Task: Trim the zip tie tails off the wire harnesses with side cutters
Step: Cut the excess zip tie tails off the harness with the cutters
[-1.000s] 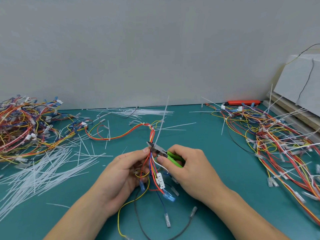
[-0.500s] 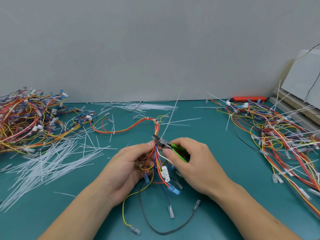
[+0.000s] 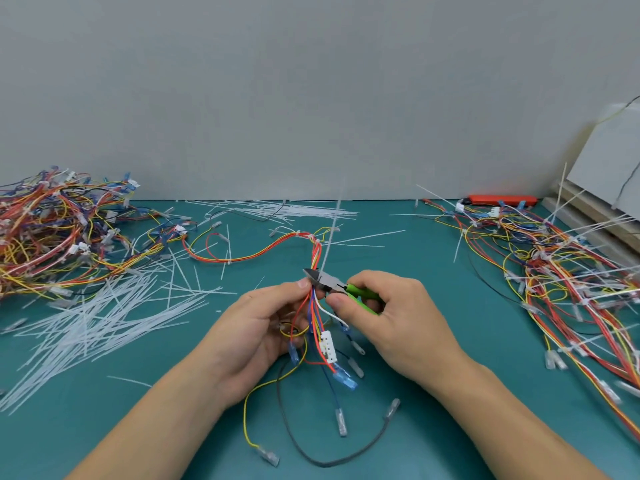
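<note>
From the head camera we see our left hand [image 3: 258, 327] curled around a wire harness [image 3: 313, 306], its fingers pinching the bundle of red, yellow, blue and white wires just below the side cutters [image 3: 329, 284]; how the lower fingers lie is hidden behind the wires and the palm. Our right hand [image 3: 388, 313] grips the cutters by their green handles, thumb and fingers wrapped so closely that most of the handles are covered. The metal nose of the cutters sits against the bundle at the base of a zip tie tail [image 3: 332, 233], which stands up thin and pale from there; we cannot tell whether the blades are closed on it or only beside it. The harness loops away across the teal tabletop [image 3: 450, 306] toward the rear, and its white connector [image 3: 327, 344] and blue-sleeved terminals hang between our wrists. At the left lies a heap of harnesses [image 3: 52, 233], cut off by the frame edge, with a spread of loose trimmed tails [image 3: 97, 323] in front of it. At the right another heap of harnesses [image 3: 568, 278] bristles with untrimmed tails and also runs out of frame. A red object [image 3: 498, 199] lies by the wall, too partly covered to identify, and a pale board [image 3: 613, 168] leans at the far right, cropped.
</note>
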The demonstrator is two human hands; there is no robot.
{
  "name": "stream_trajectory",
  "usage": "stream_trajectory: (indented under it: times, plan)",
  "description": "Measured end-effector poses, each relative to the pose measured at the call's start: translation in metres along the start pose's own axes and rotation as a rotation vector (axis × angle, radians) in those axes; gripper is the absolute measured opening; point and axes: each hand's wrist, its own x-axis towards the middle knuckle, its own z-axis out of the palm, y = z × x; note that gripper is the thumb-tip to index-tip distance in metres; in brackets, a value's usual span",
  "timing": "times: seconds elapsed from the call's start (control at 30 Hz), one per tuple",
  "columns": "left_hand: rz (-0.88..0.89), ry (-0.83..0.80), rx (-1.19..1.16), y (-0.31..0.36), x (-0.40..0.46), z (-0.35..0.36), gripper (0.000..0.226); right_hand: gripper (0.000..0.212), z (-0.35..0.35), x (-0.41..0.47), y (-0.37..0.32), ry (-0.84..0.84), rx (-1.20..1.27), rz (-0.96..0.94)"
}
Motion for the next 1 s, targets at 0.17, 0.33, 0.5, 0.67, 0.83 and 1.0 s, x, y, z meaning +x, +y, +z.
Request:
stream_trajectory:
  times: [0.17,0.33,0.5,0.67,0.83,1.0]
  plan:
    - [0.006,-0.010,0.016,-0.0008,0.0013,-0.0012,0.044,0.042,0.0082,-0.0032,0.0021,0.019,-0.005,0.009]
    - [0.007,-0.003,0.048,-0.0011,0.0018,-0.0005,0.061,0.043,0.0092,-0.0034,0.0030,0.024,-0.029,-0.005]
    - [0.010,-0.009,0.043,-0.0004,0.0013,-0.0001,0.049,0.046,0.0089,-0.0036,0.0033,-0.007,-0.019,0.012]
    - [0.001,0.002,0.049,-0.0007,0.0017,0.0002,0.042,0.045,0.0081,-0.0039,0.0012,-0.013,-0.015,0.019]
    - [0.003,-0.008,0.033,-0.0022,0.0035,-0.0022,0.042,0.047,0.0084,-0.0037,-0.0005,-0.009,-0.022,0.035]
    - [-0.004,-0.001,-0.005,-0.0020,0.0039,-0.0028,0.049,0.047,0.0052,-0.0026,-0.0021,-0.034,0.010,0.067]
